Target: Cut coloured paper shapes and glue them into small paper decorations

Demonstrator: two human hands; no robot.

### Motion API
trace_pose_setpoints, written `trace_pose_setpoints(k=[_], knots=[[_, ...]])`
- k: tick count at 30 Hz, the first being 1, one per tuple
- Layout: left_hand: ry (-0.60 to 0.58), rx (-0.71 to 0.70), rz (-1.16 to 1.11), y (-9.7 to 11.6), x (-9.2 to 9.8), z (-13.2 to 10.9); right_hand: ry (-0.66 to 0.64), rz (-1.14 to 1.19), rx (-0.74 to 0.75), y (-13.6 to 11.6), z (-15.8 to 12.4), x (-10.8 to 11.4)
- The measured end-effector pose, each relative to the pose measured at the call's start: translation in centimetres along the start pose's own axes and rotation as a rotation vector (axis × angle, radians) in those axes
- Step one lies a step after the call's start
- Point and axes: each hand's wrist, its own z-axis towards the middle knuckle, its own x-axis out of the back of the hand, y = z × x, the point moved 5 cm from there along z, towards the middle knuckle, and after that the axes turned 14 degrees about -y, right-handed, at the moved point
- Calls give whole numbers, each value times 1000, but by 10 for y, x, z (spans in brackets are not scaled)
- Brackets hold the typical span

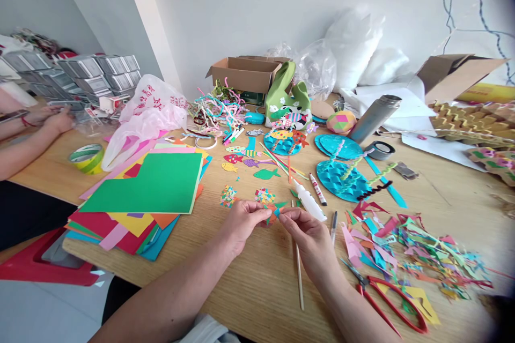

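My left hand [247,222] pinches a small orange paper piece [272,216] between thumb and fingers, over the wooden table. From the other side, my right hand [308,233] holds a small blue bit of paper [277,212] against the orange piece, fingertips closed. Just beyond both hands lie two piles of tiny paper confetti [228,196]. Paper fish, among them a green fish [266,173], are spread farther back. A white glue bottle [309,201] lies beside my right hand, near a marker [317,189]. Under that hand passes a thin wooden stick [299,278].
Red-handled scissors [392,297] and paper scraps [426,252] lie right. Coloured paper sheets [161,185] are stacked left, near yellow tape [86,158]. Blue discs [341,179] and a metal flask [376,118] stand behind. Another person's hands [60,119] are at far left.
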Motion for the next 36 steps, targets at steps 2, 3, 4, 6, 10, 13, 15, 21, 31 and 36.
trace_pose_setpoints(k=[2, 3, 4, 6, 10, 13, 15, 21, 31, 36], knots=[[3, 2, 2, -1, 1, 0, -4, 6, -6, 1, 0, 0], [5, 4, 2, -2, 1, 0, -6, 10, -10, 1, 0, 0], [5, 6, 2, -2, 1, 0, -9, 14, -16, 1, 0, 0], [2, 10, -2, -3, 1, 1, -11, 22, -28, 2, 0, 0], [0, 13, -4, -4, 1, 1, -14, 34, -39, 2, -1, -1], [3, 10, 2, -4, 2, 1, -22, 39, -41, 3, -1, -2], [1, 8, -1, -3, 1, 1, -20, 44, -38, 3, -1, -1], [-6, 26, -26, -3, 0, 0, -22, 45, -24, 6, 0, -1], [7, 47, -95, -4, -1, 0, -28, 17, -7, 7, 0, -2], [31, 42, -50, -5, 0, 0, -19, 22, -21, 9, 0, -2]])
